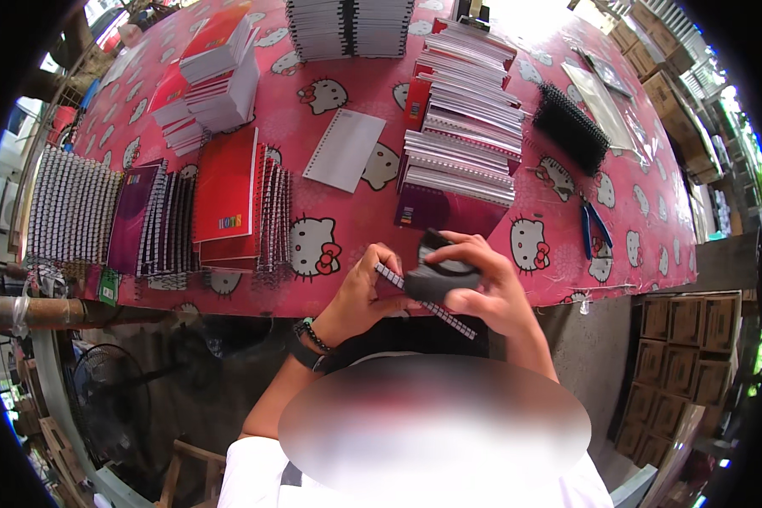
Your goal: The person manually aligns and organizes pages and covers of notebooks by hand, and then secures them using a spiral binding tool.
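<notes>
Near the table's front edge my left hand is closed on a wire-bound notebook, held edge-on so that mostly its dark spine with white loops shows. My right hand grips a black, rounded hand-held tool, whose exact kind I cannot make out. The tool sits against the notebook's spine and covers its middle. Just beyond my hands stands a long row of punched, loose-leaf books with purple and red covers. A single white punched sheet lies farther off, to the left of that row.
Bound notebooks with red covers and purple covers stand at the left. Behind them are red-covered stacks. Blue-handled pliers and a bundle of black binding wire lie at the right. Cardboard boxes are stacked beside the table.
</notes>
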